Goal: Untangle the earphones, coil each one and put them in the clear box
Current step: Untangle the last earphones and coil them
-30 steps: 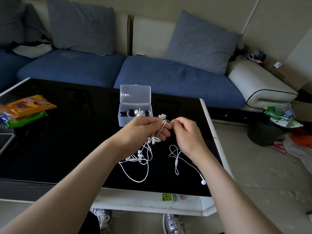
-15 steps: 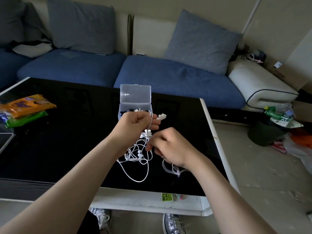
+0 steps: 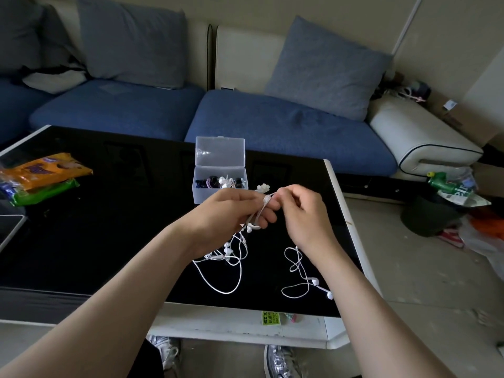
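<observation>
On the desk [image 3: 109,227], the box [image 3: 207,195] stands just behind the left hand [image 3: 231,211], the nearer one, which grips the earphones [image 3: 262,210], coiled upright across it; the right hand [image 3: 300,214] pinches their loose end

Earphone tangle [image 3: 231,257]: upper part is covered by the left hand [image 3: 229,211]. Fingertips of the right hand [image 3: 302,214] are blurred where the white cable [image 3: 263,207] is pinched. Contents of the clear box [image 3: 220,184] are too small to be sorted. Grey flat object [image 3: 8,227] is cut by the left edge.
</observation>
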